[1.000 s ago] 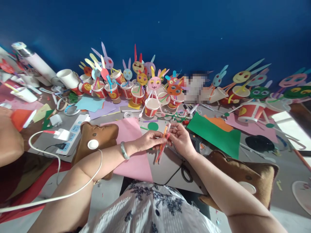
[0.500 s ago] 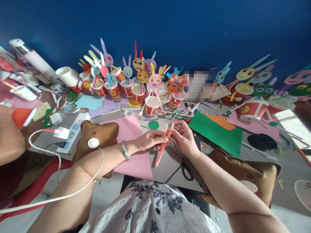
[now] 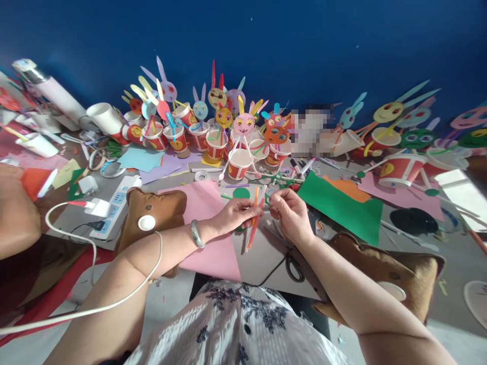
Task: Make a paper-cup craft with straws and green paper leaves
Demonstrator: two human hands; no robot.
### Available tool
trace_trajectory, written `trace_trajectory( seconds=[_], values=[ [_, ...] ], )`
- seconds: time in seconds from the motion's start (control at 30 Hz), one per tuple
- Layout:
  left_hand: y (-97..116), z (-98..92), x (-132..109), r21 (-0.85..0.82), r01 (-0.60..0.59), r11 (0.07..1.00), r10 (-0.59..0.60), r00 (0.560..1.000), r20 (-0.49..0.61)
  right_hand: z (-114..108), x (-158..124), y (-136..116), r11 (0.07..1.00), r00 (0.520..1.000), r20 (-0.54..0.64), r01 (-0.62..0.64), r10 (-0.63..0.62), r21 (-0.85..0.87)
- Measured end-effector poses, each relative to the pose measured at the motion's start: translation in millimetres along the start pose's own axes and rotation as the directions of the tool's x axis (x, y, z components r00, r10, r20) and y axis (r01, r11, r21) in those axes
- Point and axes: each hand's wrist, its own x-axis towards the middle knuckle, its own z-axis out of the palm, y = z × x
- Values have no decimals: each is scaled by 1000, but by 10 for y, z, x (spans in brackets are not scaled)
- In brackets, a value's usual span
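Observation:
Thin orange and pink strips (image 3: 251,235) stand at a slant in my left hand (image 3: 239,213), pinched between thumb and fingers. Just to their right is my right hand (image 3: 291,212), its fingertips closed together and apart from the strips; whatever they may hold is too small to make out. A green paper disc (image 3: 241,193) lies behind my left hand. Under my left forearm is a pink paper sheet (image 3: 213,253). Dark-handled scissors (image 3: 294,267) lie below my right hand.
Paper cups with rabbit-like paper faces (image 3: 240,163) line the blue wall. Green paper (image 3: 342,210) lies to the right. A power strip (image 3: 117,203) with a white cable sits left. Brown cushions (image 3: 158,204) lie by both arms. Another person's arm (image 3: 19,218) shows far left.
My right hand has come away from the strips and moved slightly right. The strips stay in my left hand and now stand more upright.

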Motion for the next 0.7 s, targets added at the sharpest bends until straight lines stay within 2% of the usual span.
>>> trace_trajectory(
  seconds=[0.07, 0.13, 0.2, 0.33, 0.4, 0.53, 0.7],
  values=[
    [-3, 3, 0, 13, -7, 1000, 7, 1000, 13, -6, -38, 9, 998, 993, 117, -24, 31, -56],
    [8, 11, -6, 17, -20, 1000, 19, 999, 29, -7, -65, 22, 995, 980, 180, -67, 78, -67],
    [21, 19, -12, 21, -26, 999, 26, 999, 24, -2, -65, 29, 994, 979, 173, -111, 112, -20],
    [14, 17, -8, 11, -19, 1000, 19, 1000, -14, 22, -1, -6, 980, 985, 69, -163, 156, 115],
    [-6, 8, 3, -5, -15, 1000, 15, 1000, -18, 38, 30, -46, 966, 978, 55, -210, 204, 152],
    [-26, -6, 17, -22, 0, 1000, 1, 1000, 11, 64, 39, -114, 943, 950, 123, -302, 286, 137],
    [-19, -15, 2, -5, 27, 1000, -26, 993, 118, 75, 20, -133, 923, 930, 176, -349, 321, 160]
  ],
)
